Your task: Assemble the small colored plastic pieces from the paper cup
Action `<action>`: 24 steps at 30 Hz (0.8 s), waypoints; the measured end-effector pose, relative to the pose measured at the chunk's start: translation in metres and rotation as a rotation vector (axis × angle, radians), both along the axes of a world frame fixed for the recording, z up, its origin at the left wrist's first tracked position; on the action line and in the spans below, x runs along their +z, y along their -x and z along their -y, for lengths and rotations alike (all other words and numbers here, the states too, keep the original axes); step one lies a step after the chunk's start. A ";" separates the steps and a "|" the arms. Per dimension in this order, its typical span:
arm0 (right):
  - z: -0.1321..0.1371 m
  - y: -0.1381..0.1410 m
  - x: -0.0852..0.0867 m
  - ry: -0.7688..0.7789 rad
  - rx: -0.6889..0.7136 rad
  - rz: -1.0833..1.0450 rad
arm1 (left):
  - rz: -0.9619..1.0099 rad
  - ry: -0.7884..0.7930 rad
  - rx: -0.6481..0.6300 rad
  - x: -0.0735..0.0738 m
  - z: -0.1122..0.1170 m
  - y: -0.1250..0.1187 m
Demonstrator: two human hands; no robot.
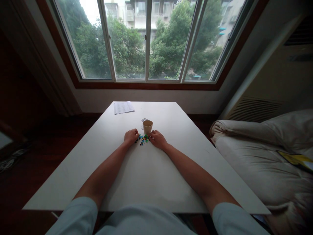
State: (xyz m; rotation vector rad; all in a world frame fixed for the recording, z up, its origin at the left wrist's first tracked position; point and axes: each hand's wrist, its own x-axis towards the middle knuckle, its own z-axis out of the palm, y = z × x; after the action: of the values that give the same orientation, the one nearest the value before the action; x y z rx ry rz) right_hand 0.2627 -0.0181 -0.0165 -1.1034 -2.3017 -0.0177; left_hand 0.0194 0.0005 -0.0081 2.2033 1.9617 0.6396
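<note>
A small heap of tiny coloured pieces (143, 139), blue, green and dark, lies on the white table (146, 176). My left hand (130, 136) rests curled at the heap's left edge, fingers bent toward it. My right hand (157, 139) rests at the heap's right edge, fingers curled and touching the pieces. A tan paper cup (147, 127) stands upright just behind the heap, between both hands. Whether either hand pinches a piece is too small to see.
A printed sheet of paper (123, 107) lies at the table's far left corner. A small clear object (143, 120) sits behind the cup. A bed with pale bedding (264, 156) stands to the right. A wide window (146, 39) fills the far wall.
</note>
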 end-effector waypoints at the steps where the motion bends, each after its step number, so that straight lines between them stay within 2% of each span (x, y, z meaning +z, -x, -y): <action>1: -0.001 0.000 -0.001 -0.003 -0.005 -0.004 | 0.005 -0.001 -0.007 0.000 0.000 0.000; 12: -0.002 0.001 -0.001 -0.014 -0.010 0.043 | 0.055 -0.019 -0.202 0.001 0.001 -0.004; 16: -0.003 0.001 -0.002 -0.013 -0.027 0.020 | 0.070 -0.016 -0.201 0.000 0.000 -0.004; 24: -0.002 0.000 -0.002 -0.024 0.054 0.006 | 0.083 -0.050 -0.168 -0.005 -0.006 0.001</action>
State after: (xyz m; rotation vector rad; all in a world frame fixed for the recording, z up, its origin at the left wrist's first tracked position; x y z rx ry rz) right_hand 0.2625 -0.0158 -0.0181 -1.0304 -2.3297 -0.0275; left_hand 0.0183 0.0065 -0.0132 2.2994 1.7166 0.7492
